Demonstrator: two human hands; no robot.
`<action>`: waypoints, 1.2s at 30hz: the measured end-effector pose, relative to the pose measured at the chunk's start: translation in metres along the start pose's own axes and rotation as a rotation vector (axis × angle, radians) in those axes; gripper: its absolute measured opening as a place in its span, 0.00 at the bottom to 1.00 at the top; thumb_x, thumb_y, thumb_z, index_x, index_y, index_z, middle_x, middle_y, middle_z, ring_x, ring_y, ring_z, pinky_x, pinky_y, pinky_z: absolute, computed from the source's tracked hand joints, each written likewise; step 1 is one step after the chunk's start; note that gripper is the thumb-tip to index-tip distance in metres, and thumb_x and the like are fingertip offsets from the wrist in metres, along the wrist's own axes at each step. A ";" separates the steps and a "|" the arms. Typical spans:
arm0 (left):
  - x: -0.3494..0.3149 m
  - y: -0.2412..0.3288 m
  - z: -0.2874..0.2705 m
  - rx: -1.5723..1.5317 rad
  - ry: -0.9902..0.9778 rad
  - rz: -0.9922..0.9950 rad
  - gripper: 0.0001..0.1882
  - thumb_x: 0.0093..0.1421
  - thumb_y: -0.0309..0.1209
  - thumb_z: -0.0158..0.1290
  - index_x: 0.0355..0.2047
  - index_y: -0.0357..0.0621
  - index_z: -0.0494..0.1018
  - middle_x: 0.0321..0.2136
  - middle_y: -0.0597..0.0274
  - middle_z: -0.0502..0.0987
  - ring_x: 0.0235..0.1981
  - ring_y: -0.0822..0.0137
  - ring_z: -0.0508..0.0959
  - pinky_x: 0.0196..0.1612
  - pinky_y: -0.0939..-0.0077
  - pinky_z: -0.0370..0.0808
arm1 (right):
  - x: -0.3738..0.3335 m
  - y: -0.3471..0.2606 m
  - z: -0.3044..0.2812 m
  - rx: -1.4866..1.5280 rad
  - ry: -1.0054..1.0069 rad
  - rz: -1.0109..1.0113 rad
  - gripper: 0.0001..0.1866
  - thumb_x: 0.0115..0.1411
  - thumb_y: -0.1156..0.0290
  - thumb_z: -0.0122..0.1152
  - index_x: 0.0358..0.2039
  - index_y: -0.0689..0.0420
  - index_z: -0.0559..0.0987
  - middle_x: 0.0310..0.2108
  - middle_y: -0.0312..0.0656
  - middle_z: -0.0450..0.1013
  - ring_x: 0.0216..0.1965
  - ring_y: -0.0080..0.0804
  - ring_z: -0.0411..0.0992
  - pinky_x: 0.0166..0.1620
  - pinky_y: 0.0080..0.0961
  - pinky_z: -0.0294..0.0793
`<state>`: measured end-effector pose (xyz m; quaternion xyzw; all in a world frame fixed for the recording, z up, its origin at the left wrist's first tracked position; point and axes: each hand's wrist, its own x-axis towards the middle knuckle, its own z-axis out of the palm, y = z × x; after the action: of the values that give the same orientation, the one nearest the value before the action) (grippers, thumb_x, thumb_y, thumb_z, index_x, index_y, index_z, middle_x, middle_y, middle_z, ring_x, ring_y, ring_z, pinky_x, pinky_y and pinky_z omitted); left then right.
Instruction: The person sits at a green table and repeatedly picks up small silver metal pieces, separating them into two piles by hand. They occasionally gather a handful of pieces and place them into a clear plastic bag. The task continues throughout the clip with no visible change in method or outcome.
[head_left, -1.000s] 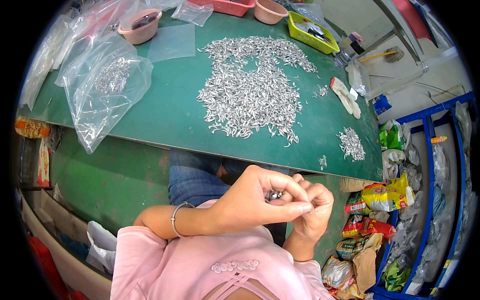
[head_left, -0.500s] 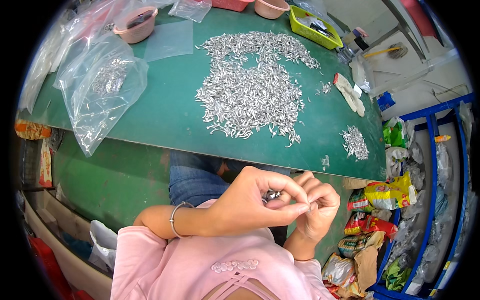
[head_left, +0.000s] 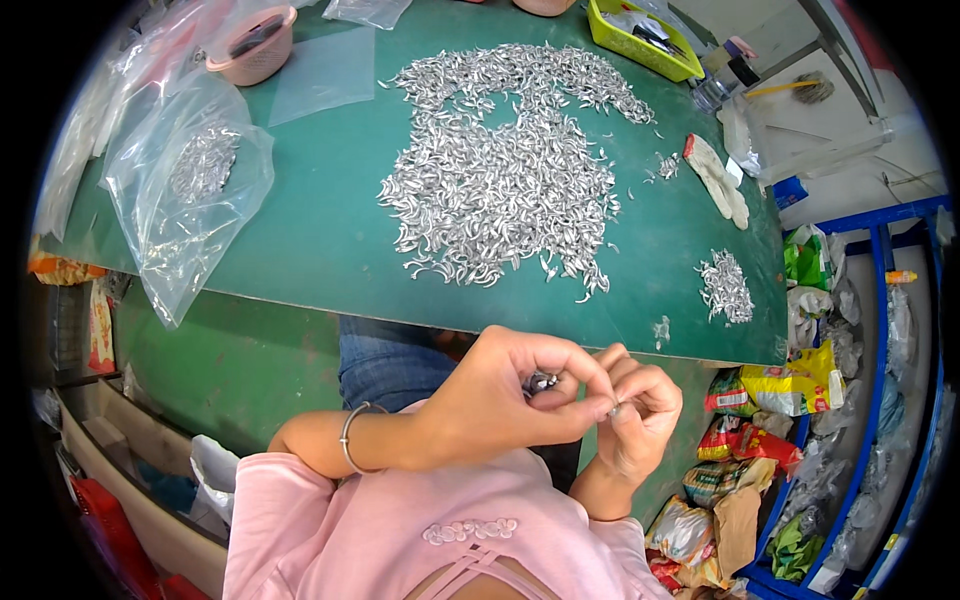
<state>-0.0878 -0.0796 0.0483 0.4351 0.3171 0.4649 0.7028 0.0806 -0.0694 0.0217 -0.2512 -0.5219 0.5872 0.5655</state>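
Note:
My left hand (head_left: 515, 385) is closed in front of my chest, just off the table's near edge. Several small curved silver metal pieces (head_left: 540, 381) show inside its curled fingers. Close against it, my right hand (head_left: 640, 415) is pinched, and both sets of fingertips meet on one tiny silver piece (head_left: 614, 410), mostly hidden. A broad pile of the same curved pieces (head_left: 500, 190) covers the middle of the green table (head_left: 320, 210). Toward the right corner lies a smaller heap of silver pieces (head_left: 725, 287).
At the left lies a clear plastic bag (head_left: 190, 235) with silver pieces inside. Behind it stands a pink basket (head_left: 255, 62). A yellow-green tray (head_left: 640, 42) and a white glove (head_left: 716, 180) are at the right. A blue rack (head_left: 868, 330) stands beside the table, with packets near it.
The view has shifted slightly, so the table appears a little moved. Both hands keep nearly the same pose, fingertips together.

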 end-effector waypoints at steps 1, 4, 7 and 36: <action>0.003 -0.002 -0.001 -0.015 0.006 -0.010 0.04 0.51 0.20 0.54 0.29 0.36 0.76 0.15 0.76 0.67 0.16 0.87 0.57 0.19 0.90 0.55 | 0.001 0.000 -0.001 0.030 0.002 0.030 0.07 0.48 0.75 0.63 0.24 0.65 0.74 0.21 0.44 0.70 0.26 0.31 0.65 0.29 0.24 0.64; 0.012 -0.004 -0.004 -0.065 -0.009 -0.055 0.04 0.51 0.22 0.55 0.28 0.36 0.76 0.15 0.74 0.68 0.16 0.87 0.58 0.19 0.90 0.55 | 0.004 0.003 -0.006 0.087 0.025 0.095 0.07 0.48 0.76 0.63 0.24 0.65 0.73 0.21 0.44 0.70 0.26 0.31 0.64 0.29 0.23 0.65; 0.021 -0.006 -0.007 -0.111 -0.023 -0.121 0.04 0.52 0.23 0.55 0.29 0.36 0.76 0.17 0.73 0.70 0.17 0.87 0.59 0.19 0.90 0.55 | 0.007 0.007 -0.011 0.122 0.042 0.122 0.07 0.48 0.77 0.62 0.24 0.65 0.73 0.21 0.44 0.70 0.27 0.31 0.65 0.28 0.22 0.65; 0.048 -0.033 -0.004 -0.136 0.111 -0.177 0.08 0.52 0.21 0.55 0.34 0.37 0.76 0.16 0.78 0.61 0.17 0.86 0.56 0.19 0.88 0.51 | 0.020 0.020 -0.032 -0.707 0.190 -0.287 0.06 0.44 0.79 0.64 0.22 0.63 0.75 0.21 0.42 0.72 0.26 0.33 0.66 0.31 0.25 0.65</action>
<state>-0.0609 -0.0401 0.0151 0.3302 0.3604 0.4450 0.7504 0.0967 -0.0365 -0.0007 -0.4080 -0.6672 0.2605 0.5662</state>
